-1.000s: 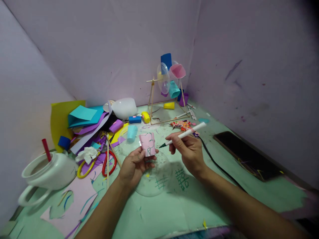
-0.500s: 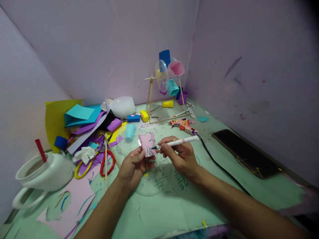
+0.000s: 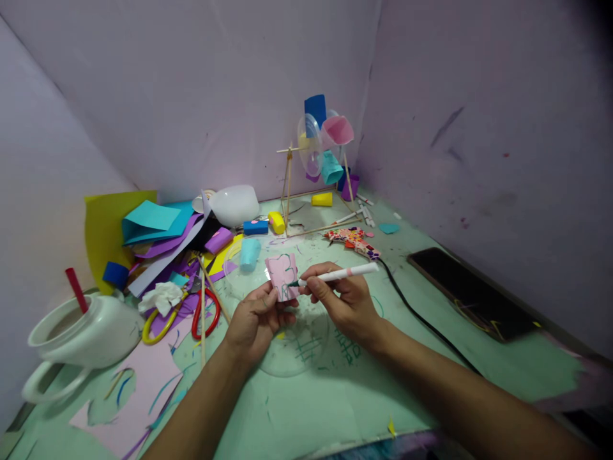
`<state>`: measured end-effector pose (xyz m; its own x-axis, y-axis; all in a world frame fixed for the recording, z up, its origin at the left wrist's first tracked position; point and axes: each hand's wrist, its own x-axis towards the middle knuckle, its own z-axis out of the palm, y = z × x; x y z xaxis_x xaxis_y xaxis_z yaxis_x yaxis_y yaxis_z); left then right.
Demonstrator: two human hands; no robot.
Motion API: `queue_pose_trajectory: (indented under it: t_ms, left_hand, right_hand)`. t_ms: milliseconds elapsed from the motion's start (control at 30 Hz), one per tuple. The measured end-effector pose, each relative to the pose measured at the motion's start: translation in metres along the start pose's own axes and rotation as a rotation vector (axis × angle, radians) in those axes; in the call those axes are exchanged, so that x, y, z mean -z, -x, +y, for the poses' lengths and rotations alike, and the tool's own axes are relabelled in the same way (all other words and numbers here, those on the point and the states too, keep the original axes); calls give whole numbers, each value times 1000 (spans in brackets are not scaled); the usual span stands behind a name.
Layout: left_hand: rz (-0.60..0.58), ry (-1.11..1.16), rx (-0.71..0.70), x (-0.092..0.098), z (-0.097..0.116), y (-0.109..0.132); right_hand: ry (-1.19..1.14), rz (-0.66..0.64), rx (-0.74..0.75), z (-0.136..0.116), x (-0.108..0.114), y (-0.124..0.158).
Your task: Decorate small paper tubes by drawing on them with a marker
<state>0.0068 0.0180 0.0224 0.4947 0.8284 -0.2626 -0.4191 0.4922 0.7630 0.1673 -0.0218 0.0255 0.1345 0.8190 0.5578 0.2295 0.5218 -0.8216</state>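
Between the fingers of my left hand (image 3: 258,319) is a small piece of pink paper (image 3: 281,271), with a wavy dark outline drawn across it. My right hand (image 3: 342,303) pinches a white marker (image 3: 352,272) with a pink band. The marker's dark green tip touches or nearly touches the lower part of the paper. Below both hands lies a clear round plastic lid (image 3: 287,372) on the green tabletop. Green pen marks (image 3: 347,348) show on the surface beside my right wrist.
A stick frame (image 3: 288,185) with clear discs and coloured paper cups stands at the back. A patterned glue gun (image 3: 354,241) and phone (image 3: 469,291) lie right. Scissors (image 3: 205,313), coloured paper (image 3: 158,220) and a white teapot-like pot (image 3: 96,332) crowd the left.
The marker has tilted slightly and its tip has shifted a little to the left on the pink paper. My left hand keeps the paper in nearly the same place.
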Motion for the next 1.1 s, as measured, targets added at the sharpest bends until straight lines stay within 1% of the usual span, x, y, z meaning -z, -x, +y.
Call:
queue_pose_trajectory:
  t_ms: [200, 567, 1100]
  left_hand:
    - [3, 2, -6, 0, 1, 0]
    - [15, 5, -10, 1, 0, -1]
    - [7, -11, -27, 2, 0, -1]
  right_hand:
    - [2, -1, -2, 0, 0, 0]
    - [-1, 9, 82, 3, -1, 0]
    - [-49, -15, 90, 3, -2, 3]
